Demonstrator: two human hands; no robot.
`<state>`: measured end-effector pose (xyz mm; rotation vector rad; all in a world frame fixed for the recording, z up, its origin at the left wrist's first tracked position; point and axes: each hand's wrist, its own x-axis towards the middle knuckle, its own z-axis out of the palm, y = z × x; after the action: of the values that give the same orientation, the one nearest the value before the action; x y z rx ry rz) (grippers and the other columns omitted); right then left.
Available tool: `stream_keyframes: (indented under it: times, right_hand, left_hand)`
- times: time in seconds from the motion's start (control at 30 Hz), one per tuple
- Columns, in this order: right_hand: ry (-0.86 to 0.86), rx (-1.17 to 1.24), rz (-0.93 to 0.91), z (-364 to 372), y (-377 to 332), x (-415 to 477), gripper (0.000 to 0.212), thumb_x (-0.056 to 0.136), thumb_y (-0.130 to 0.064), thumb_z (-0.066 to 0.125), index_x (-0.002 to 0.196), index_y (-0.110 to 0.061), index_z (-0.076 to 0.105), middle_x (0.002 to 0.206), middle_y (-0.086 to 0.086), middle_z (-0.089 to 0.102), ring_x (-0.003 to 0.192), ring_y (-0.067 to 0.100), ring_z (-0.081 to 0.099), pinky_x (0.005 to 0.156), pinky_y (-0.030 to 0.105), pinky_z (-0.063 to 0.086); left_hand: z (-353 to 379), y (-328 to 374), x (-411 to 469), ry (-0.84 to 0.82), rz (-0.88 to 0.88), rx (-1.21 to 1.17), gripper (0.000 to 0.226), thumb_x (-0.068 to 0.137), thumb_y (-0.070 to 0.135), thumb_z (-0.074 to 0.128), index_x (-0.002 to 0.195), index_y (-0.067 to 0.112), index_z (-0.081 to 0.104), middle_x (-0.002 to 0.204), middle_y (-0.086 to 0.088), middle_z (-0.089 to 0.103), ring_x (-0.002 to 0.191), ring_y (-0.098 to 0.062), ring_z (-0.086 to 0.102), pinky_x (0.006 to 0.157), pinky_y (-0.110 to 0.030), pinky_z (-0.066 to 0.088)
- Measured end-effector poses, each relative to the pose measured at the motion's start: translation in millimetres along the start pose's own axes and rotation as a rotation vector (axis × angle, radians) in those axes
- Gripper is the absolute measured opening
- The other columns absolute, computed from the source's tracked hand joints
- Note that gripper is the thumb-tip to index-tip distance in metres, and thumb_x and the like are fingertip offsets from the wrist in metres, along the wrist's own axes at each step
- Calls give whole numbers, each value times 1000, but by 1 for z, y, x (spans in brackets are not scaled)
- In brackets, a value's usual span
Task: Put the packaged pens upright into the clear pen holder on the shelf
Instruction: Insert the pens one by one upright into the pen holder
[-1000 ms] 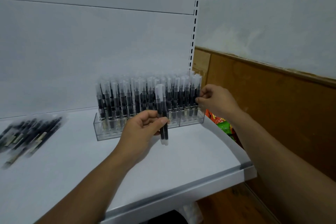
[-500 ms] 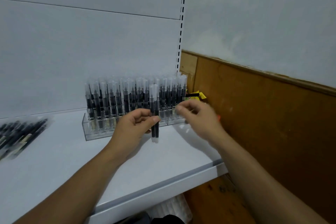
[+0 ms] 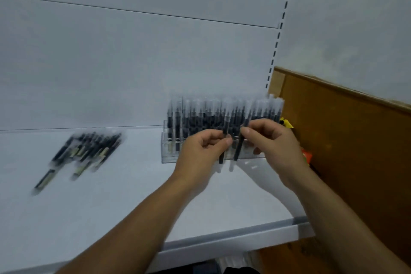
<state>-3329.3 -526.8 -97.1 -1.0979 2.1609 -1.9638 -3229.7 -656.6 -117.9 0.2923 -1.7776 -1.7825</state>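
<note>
Two packaged pens are in hand, one apiece. The left hand (image 3: 203, 153) pinches the first pen (image 3: 221, 158) between thumb and curled fingers. Its long axis stands almost upright, with the clear end of its sleeve pointing down. The right hand (image 3: 274, 143) pinches the second pen (image 3: 237, 154) in the same way, tilted so that its top leans right and its lower end comes close beside the first pen's. Both hang just in front of the single clear pen holder (image 3: 166, 154), a long rectangular box of transparent plastic at the back right of the smooth white shelf (image 3: 111, 207). It is packed with upright pens (image 3: 200, 115) (too blurred to count, but there are several rows), slim dark barrels in glossy clear sleeves. Well apart to the left, one loose heap of packaged pens (image 3: 89, 151) lies flat on the shelf, long axes running front-left to back-right. A brown wooden panel (image 3: 347, 140) stands right of the shelf.
</note>
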Motion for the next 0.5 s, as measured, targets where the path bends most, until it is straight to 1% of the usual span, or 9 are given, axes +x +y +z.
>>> stream_keyframes:
  times: [0.07, 0.13, 0.27, 0.33, 0.4, 0.43, 0.5]
  right_hand:
    - [28, 72, 0, 10, -8, 3, 3, 86, -18, 71, 88, -16, 70, 77, 3, 69, 70, 9, 64, 59, 19, 51]
    - [14, 124, -4, 23, -15, 6, 4, 87, -15, 70, 90, -14, 69, 80, 6, 70, 71, 10, 66, 60, 19, 52]
    - [-63, 116, -23, 63, -26, 14, 3, 89, -12, 67, 91, -14, 68, 87, 10, 72, 77, 13, 70, 66, 20, 56]
    - [-81, 122, -37, 82, -30, 20, 5, 89, -12, 68, 88, -17, 68, 86, 10, 72, 78, 16, 71, 69, 22, 56]
    - [-87, 95, -59, 98, -31, 26, 7, 89, -15, 69, 85, -20, 67, 85, 9, 72, 82, 21, 71, 72, 27, 58]
    - [-88, 66, -71, 104, -31, 28, 7, 88, -17, 70, 85, -22, 67, 84, 7, 72, 83, 23, 71, 74, 32, 59]
    - [-80, 15, -74, 114, -28, 33, 6, 87, -20, 71, 84, -25, 68, 83, 4, 72, 83, 24, 70, 77, 42, 60]
  left_hand:
    - [-25, 6, 1, 39, 21, 71, 14, 83, 15, 73, 97, 12, 73, 89, -4, 75, 85, -12, 70, 75, -18, 55]
    - [-56, 12, -1, 85, 36, 102, 11, 82, 13, 73, 93, 13, 73, 90, -4, 76, 85, -14, 71, 80, -22, 56]
    - [-111, 18, -4, 235, 48, 99, 8, 83, 12, 71, 90, 16, 74, 84, -1, 76, 84, -13, 71, 81, -25, 55]
    - [-124, 17, -3, 314, 31, 78, 8, 85, 14, 70, 92, 16, 73, 87, -1, 76, 88, -12, 71, 81, -23, 54]
    - [-128, 14, -6, 340, 4, 27, 10, 87, 12, 67, 96, 11, 72, 89, -1, 76, 87, -6, 70, 76, -17, 54]
    - [-128, 12, -7, 327, -15, -9, 10, 87, 9, 66, 96, 8, 71, 89, -2, 75, 85, -5, 70, 74, -17, 54]
    - [-126, 8, -10, 277, -42, -18, 8, 87, 7, 65, 93, 6, 70, 89, -7, 75, 82, -8, 69, 71, -17, 54]
